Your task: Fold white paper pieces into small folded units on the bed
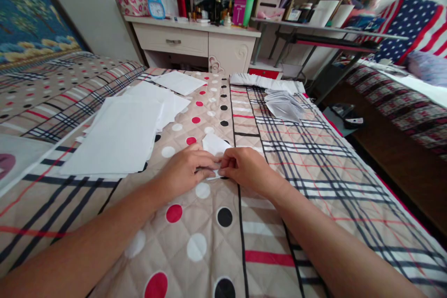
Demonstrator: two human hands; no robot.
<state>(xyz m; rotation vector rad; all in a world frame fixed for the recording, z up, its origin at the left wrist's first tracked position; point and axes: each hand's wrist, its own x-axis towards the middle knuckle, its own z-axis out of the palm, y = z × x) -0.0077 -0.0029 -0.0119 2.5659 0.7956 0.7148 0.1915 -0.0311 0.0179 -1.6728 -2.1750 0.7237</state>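
Note:
A small piece of folded white paper (213, 144) lies on the patterned bedspread (213, 247) in the middle of the view. My left hand (185, 167) holds its near left side, thumb and fingers pinched together. From the right, my right hand (244, 167) pinches the near edge close to the left fingertips. The fingers of both hands nearly meet and cover much of the paper's near part. Left of my hands sits a stack of white paper sheets (118, 130). Beyond on the right is a pile of folded papers (284, 104).
Behind that pile runs a long row of folded white papers (267, 83) at the bed's far edge. Another white sheet (179, 83) lies at the far left. A white dresser (171, 39) and a metal-legged desk (328, 30) stand past the bed.

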